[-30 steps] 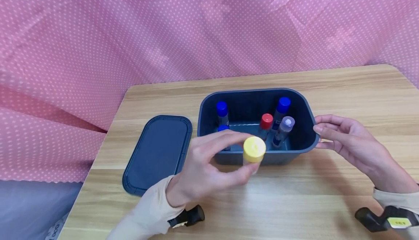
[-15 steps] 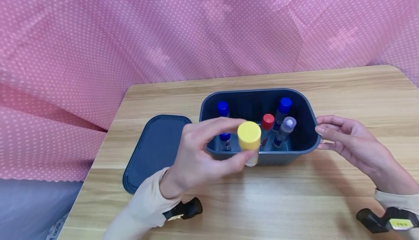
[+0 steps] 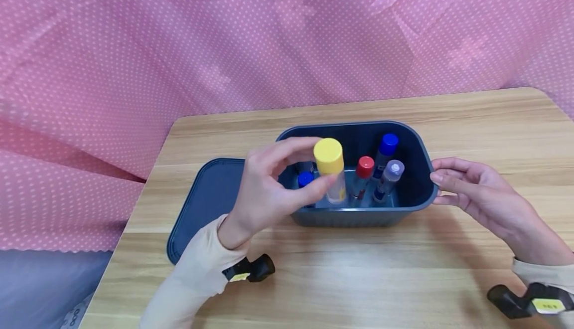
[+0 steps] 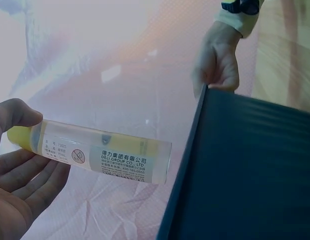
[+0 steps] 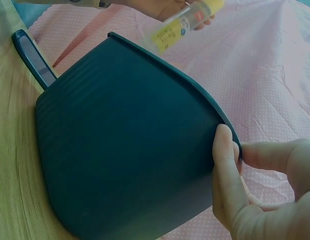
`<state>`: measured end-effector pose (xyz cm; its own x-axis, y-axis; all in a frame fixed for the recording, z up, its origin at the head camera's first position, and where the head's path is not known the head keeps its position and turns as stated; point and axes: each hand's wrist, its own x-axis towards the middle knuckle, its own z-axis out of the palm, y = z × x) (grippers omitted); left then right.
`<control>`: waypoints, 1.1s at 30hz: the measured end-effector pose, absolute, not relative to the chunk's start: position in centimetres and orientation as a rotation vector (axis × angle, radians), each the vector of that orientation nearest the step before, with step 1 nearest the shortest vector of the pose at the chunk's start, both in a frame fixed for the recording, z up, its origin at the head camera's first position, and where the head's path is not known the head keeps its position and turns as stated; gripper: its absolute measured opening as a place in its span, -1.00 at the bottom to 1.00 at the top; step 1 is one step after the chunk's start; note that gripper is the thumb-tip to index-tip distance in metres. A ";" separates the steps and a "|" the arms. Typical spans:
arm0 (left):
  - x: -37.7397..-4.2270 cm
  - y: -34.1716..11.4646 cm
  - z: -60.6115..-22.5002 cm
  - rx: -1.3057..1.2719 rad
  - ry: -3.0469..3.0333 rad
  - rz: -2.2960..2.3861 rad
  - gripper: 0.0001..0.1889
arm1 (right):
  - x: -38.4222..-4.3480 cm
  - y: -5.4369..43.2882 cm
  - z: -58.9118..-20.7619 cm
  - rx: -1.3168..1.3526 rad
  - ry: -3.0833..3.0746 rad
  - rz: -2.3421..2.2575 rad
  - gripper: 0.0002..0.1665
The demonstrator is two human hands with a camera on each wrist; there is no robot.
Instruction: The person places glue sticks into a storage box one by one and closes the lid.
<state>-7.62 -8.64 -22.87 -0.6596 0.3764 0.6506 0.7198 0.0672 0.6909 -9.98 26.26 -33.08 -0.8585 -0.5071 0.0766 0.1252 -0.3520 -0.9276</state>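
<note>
In the head view my left hand (image 3: 264, 194) pinches a clear glue bottle (image 3: 331, 162) by its yellow cap, thumb on one side and fingers on the other. The bottle stands nearly upright above the front left of a dark blue bin (image 3: 354, 218). In the left wrist view, the printed label on the glue bottle (image 4: 110, 152) faces the camera, its bottom end close to the bin's rim (image 4: 187, 155). My right hand (image 3: 484, 194) grips the bin's right rim between thumb and fingers. In the right wrist view, fingers (image 5: 224, 150) press against the outer wall.
Inside the bin stand several similar bottles: a red-capped bottle (image 3: 364, 169), a blue-capped bottle (image 3: 388, 145), one with a pale translucent cap (image 3: 393, 172) and another blue-capped bottle (image 3: 306, 179) at left. The dark lid (image 3: 204, 204) lies left of the bin, partly behind my left hand.
My left hand has carried the glue bottle away from me and slightly left, from the bin's front edge to over its opening. The right hand stays on the rim.
</note>
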 end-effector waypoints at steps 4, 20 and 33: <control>-8.3 -8.7 -23.1 -1.073 -2.080 -1.602 -0.55 | -9.9 26.2 -33.2 -0.501 1.495 -2.248 -0.64; -10.4 -8.7 -25.3 -1.000 -2.220 -1.570 -0.59 | -9.8 26.2 -33.7 -0.520 1.457 -2.269 -0.63; -11.4 -8.4 -26.3 -0.995 -2.356 -1.543 -0.63 | -9.6 26.1 -33.8 -0.535 1.441 -2.276 -0.62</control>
